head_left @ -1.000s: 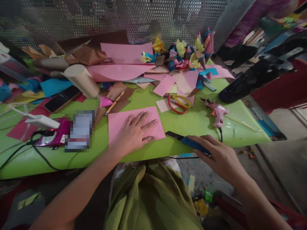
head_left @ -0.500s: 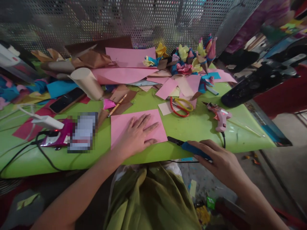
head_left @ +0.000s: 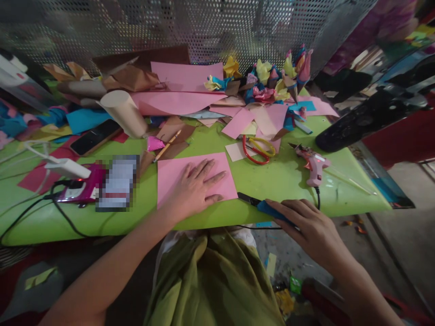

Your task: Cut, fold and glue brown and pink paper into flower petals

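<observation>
A sheet of pink paper (head_left: 170, 174) lies near the front edge of the green table (head_left: 265, 176). My left hand (head_left: 197, 185) rests flat on it, fingers spread, holding nothing. My right hand (head_left: 307, 224) is closed around the blue handle of a utility knife (head_left: 272, 209). Its dark blade end reaches left to the paper's lower right corner; whether it touches the paper I cannot tell. Beyond the paper's upper right corner, red-and-yellow-handled scissors (head_left: 256, 151) lie on paper scraps. To the right sits a pink glue gun (head_left: 316, 170) with a lit red light.
A phone (head_left: 117, 183) and a magenta power strip (head_left: 84, 185) with cables lie at left. A cardboard tube (head_left: 124, 113), a pencil (head_left: 167, 146) and crumpled paper flowers (head_left: 265, 81) fill the back. A dark bottle-like object (head_left: 353, 117) leans at right.
The view has shifted slightly. Both hands, the pink paper and the knife keep nearly the same places relative to each other.
</observation>
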The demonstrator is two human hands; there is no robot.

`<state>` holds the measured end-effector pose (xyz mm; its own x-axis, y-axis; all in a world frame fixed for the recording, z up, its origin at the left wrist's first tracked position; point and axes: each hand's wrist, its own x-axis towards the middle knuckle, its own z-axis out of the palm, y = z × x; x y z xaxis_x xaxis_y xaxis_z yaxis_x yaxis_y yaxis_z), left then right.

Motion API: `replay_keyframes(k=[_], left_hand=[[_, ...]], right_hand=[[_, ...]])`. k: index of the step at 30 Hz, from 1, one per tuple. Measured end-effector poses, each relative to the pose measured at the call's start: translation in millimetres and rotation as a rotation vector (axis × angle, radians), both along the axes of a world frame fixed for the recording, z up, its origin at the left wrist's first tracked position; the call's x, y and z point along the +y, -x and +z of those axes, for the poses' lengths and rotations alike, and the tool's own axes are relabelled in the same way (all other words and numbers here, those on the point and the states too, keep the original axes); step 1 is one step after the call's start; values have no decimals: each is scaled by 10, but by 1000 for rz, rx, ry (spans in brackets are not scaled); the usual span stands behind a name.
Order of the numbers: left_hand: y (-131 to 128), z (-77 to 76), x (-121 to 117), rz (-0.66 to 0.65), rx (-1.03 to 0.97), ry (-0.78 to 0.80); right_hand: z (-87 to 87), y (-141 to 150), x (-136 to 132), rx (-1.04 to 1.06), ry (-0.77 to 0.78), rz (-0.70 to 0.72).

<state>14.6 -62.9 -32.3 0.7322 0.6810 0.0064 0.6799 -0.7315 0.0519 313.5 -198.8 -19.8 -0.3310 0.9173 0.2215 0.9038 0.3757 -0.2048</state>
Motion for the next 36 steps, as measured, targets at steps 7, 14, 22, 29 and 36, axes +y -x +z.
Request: replay_keyframes(k=[7, 14, 22, 29, 36], left_hand=[[-16, 36, -1, 4, 18, 31], [-15, 38, -11, -1, 13, 16], [-11, 48, -7, -16, -27, 28], [-7, 20, -10, -7, -46, 23], [-9, 19, -14, -16, -34, 11]], right_hand=[[0, 35, -9, 31, -11, 5], [2, 83, 4, 33, -19, 25], [-5, 148, 25, 33, -27, 19], [5, 173, 17, 38, -10, 24], [4, 277, 41, 31, -13, 39]])
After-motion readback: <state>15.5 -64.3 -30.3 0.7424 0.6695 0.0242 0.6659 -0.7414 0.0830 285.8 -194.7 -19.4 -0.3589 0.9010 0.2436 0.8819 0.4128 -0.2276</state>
